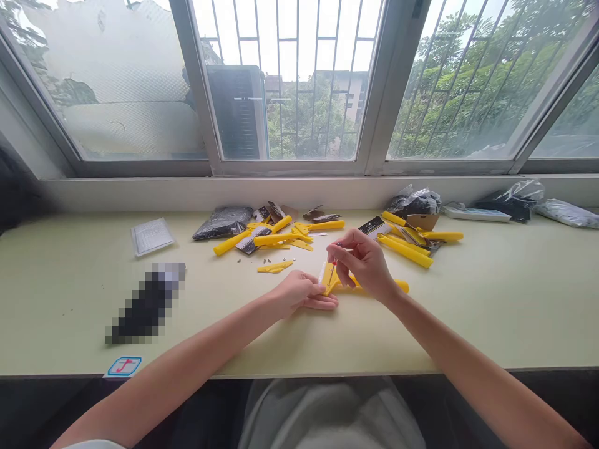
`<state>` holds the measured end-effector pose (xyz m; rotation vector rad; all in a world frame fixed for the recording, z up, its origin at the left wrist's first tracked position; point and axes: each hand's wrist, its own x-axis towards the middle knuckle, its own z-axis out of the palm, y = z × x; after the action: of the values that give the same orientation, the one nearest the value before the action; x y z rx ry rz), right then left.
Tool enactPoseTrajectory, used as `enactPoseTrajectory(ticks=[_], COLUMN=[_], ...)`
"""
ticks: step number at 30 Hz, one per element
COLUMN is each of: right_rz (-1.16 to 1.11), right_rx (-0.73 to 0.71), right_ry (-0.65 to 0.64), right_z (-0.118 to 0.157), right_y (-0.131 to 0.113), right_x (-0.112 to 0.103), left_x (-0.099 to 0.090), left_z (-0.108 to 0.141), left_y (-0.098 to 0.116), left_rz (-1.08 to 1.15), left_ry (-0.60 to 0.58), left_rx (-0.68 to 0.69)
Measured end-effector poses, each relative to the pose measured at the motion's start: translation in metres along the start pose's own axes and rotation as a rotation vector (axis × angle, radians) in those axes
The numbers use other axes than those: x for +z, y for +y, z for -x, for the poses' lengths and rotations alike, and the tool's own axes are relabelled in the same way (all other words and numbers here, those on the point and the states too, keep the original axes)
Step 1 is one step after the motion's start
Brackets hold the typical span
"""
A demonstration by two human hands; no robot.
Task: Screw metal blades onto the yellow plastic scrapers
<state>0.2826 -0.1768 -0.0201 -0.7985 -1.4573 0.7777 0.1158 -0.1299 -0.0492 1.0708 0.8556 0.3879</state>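
Observation:
My left hand pinches the head of a yellow scraper between thumb and fingers, low over the table. The scraper's handle points right, passing below my right hand. The fingers of that hand are closed around a small screwdriver with a bit of red on it. Its thin shaft points down at the scraper's head, where a screw seems to sit; the fingers hide most of its handle. To the left lies a loose yellow blade cover, with several small screws just behind it.
Behind my hands is a pile of yellow scrapers with cards. More yellow scrapers lie at right. A black bag, a clear packet, a blurred dark object and a marked label are on the left.

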Motion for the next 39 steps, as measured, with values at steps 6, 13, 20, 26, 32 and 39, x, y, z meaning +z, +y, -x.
enactPoseTrajectory(ticks=[6, 13, 20, 26, 32, 39], right_rz=[-0.020, 0.051, 0.081, 0.156, 0.240, 0.288], right_rx=[-0.026, -0.010, -0.005, -0.029, -0.080, -0.080], right_ry=[-0.123, -0.067, -0.029, -0.007, 0.025, 0.049], right_z=[0.0033, -0.0016, -0.0027, -0.0028, -0.0024, -0.0006], right_y=[-0.0030, -0.0051, -0.0025, -0.0022, -0.0020, -0.0032], right_x=[-0.0052, -0.0065, -0.0062, -0.0060, -0.0056, -0.0046], left_x=[-0.0028, -0.0015, -0.0044, -0.0048, -0.0056, -0.0053], left_z=[-0.0024, -0.0005, -0.0045, -0.0045, -0.0047, -0.0056], left_y=[-0.0025, -0.0011, -0.0045, -0.0060, -0.0071, -0.0073], left_rz=[-0.013, -0.029, -0.031, -0.033, -0.037, -0.042], left_ry=[-0.019, -0.015, -0.018, -0.026, -0.042, -0.034], left_rx=[0.015, 0.014, 0.030, 0.042, 0.056, 0.060])
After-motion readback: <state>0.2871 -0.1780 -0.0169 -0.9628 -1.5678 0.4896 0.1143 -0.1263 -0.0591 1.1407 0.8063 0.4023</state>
